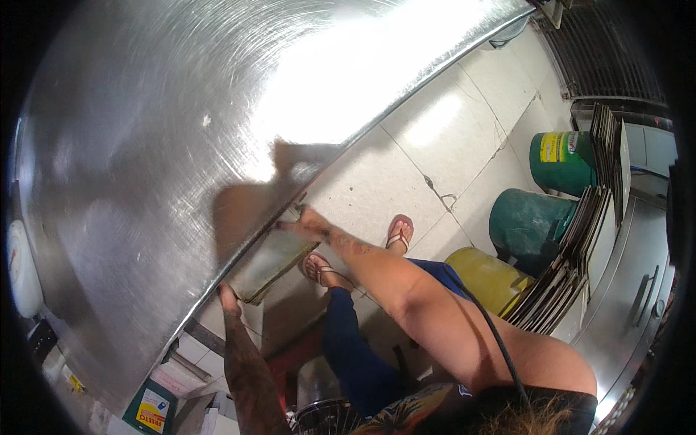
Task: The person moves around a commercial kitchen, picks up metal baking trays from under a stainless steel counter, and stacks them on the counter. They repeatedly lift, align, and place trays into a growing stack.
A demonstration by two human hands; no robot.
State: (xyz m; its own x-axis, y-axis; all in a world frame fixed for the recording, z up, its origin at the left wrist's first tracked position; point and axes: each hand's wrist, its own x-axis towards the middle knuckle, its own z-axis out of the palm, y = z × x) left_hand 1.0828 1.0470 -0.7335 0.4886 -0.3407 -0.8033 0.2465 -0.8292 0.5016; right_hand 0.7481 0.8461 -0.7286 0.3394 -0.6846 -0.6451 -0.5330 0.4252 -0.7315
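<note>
A large stainless steel table [163, 163] fills the upper left, with shadows across its shiny top. Below its front edge juts a shallow grey metal drawer or tray [277, 261], its near rim worn and brownish. At the drawer's left end is my left hand [229, 300], its fingers partly hidden by the table edge. My right hand [314, 224], at the end of a tattooed forearm, is at the drawer's other end, close under the table edge. Its fingertips are in shadow beside a small pale edge, and its grip is unclear.
Tiled floor [380, 179] lies under my sandalled feet. To the right stand two green buckets [522, 223] and a yellow bucket [478, 274], beside stacked flat boards [576, 244] and a steel appliance door [625, 304]. A metal pot [318, 380] and a green container [149, 405] are low down.
</note>
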